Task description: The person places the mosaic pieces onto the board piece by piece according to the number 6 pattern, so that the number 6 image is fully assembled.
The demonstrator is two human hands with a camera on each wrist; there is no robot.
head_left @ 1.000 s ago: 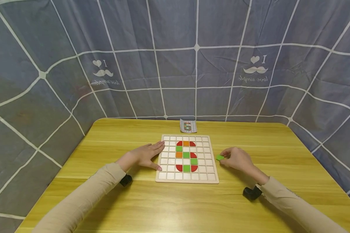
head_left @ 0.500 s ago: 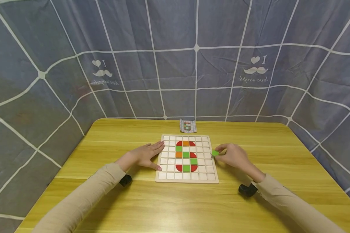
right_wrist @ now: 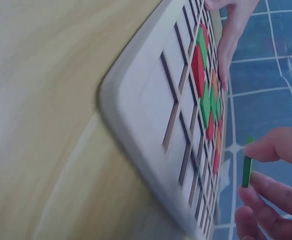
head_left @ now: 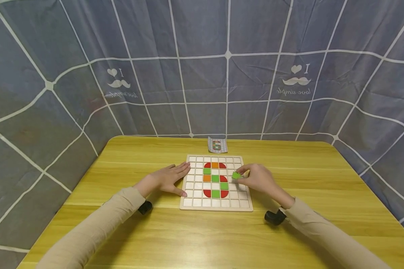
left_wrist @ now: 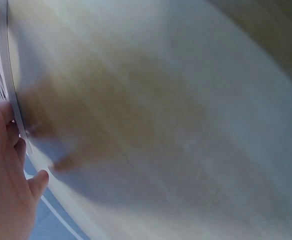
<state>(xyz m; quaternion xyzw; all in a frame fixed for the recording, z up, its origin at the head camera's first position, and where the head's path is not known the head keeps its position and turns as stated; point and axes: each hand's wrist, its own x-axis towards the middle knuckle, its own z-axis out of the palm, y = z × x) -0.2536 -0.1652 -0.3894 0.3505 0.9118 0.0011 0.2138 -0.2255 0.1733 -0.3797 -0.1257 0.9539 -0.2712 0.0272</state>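
Note:
A wooden grid board (head_left: 196, 202) lies on the table, with red, orange and green tiles set in some of its cells. My right hand (head_left: 257, 178) pinches a green square tile (head_left: 236, 175) between thumb and fingers, above the right part of the board. In the right wrist view that green tile (right_wrist: 247, 171) shows edge-on, apart from the board. Along the board's left edge rests my left hand (head_left: 166, 180), fingers spread and straight, fingertips touching the frame. The left wrist view shows part of the left hand (left_wrist: 8, 170) at the board's side.
A small card (head_left: 217, 145) with a coloured grid pattern stands behind the board. The wooden table (head_left: 202, 239) stretches around it, and a grey checked curtain (head_left: 202, 82) rises at the back and sides. Black wrist devices (head_left: 275, 217) sit under the forearms.
My right hand has carried the green tile leftward, from beside the board's right edge to above its right columns. The left hand has stayed in place.

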